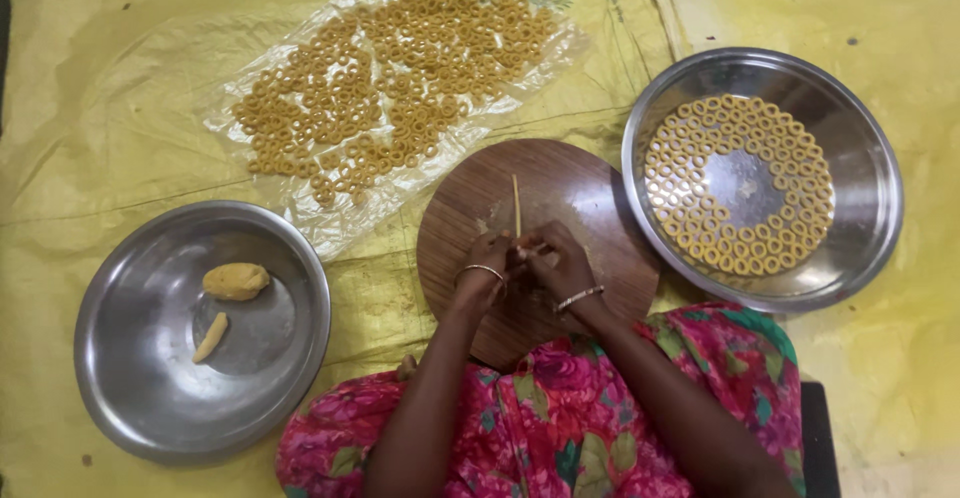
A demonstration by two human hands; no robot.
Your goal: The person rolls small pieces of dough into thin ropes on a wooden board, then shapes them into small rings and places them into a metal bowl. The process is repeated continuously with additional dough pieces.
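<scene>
A thin rope of yellow dough [516, 203] lies on a round wooden board [580, 198], running away from me. My left hand [487, 263] and my right hand [553, 256] meet at the rope's near end, fingertips pinched together on the dough. Both wrists wear bangles. To the right stands a steel plate [860, 158] with small dough rings [700, 248] set in neat circles around its bare middle.
A clear plastic sheet [300, 193] at the back holds several loose dough rings [390, 88]. A steel bowl [130, 378] at the left holds a dough lump [236, 281] and a short dough piece [210, 338]. Yellow sacking [100, 88] covers the floor.
</scene>
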